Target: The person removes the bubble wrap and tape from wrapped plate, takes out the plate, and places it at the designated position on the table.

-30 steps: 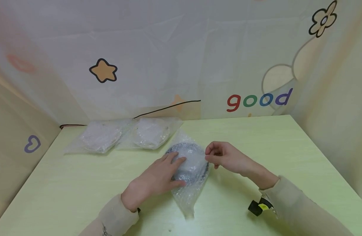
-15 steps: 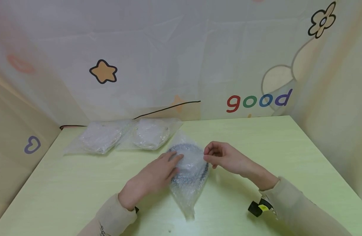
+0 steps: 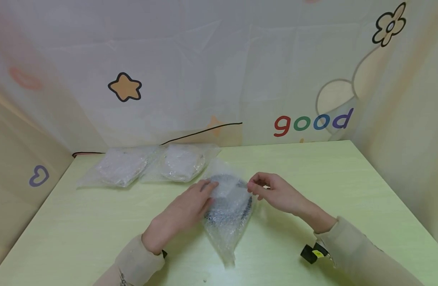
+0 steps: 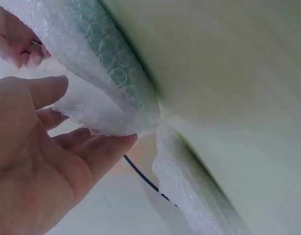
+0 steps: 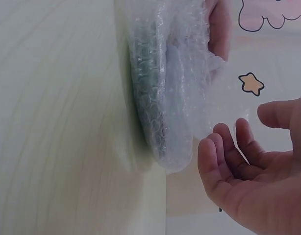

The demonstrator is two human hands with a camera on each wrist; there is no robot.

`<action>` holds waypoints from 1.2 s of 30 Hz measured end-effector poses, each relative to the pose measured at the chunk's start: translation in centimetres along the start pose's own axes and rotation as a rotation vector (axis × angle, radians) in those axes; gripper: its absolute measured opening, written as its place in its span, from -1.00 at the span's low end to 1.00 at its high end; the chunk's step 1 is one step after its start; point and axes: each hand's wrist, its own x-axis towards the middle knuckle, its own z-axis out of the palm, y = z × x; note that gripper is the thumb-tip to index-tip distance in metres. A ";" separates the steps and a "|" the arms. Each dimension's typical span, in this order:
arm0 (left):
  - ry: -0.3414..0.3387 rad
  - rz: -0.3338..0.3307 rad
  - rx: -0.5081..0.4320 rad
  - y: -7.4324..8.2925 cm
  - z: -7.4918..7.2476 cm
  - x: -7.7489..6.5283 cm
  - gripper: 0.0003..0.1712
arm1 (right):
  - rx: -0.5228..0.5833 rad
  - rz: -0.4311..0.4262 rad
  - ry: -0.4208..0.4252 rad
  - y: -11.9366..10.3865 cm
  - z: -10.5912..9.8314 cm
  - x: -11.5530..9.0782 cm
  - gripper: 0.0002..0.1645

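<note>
A round, plate-like thing with a dark rim, wrapped in a bubble wrap bag [image 3: 224,234], lies on the table in front of me. In the left wrist view its bubble wrap [image 4: 116,73] looks greenish underneath, with a loose whitish layer on top. My left hand [image 3: 184,206] is at its left side, fingers loosely bent and fingertips against the loose layer, thumb apart. My right hand [image 3: 276,192] is at its right edge, thumb and forefinger pinching a thin raised edge of the wrap. The other right fingers are loosely curled, beside the wrap in the right wrist view.
Two more bubble-wrapped white items [image 3: 122,167] lie at the back left of the pale green table [image 3: 329,178]. A printed curtain [image 3: 190,79] stands behind, with a black cord [image 3: 201,131] before it. A black wrist device [image 3: 313,253] hangs at my right cuff.
My left hand has drawn back slightly left, its thumb coming off the top of the wrap. The upper wrap layer now stands more raised toward my right hand, which has barely moved.
</note>
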 end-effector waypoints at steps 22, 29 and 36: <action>0.128 -0.008 0.008 -0.5 -0.1 0.4 -0.49 | -0.412 -0.273 -0.053 1.0 1.6 0.1 -0.76; 0.184 -0.032 -0.009 -0.4 -0.5 0.3 -0.49 | -0.492 -0.295 -0.086 1.0 2.2 -0.2 -0.77; 0.236 -0.076 0.010 -0.5 -0.6 0.2 -0.50 | -0.562 -0.253 -0.101 0.5 2.7 -0.4 -0.76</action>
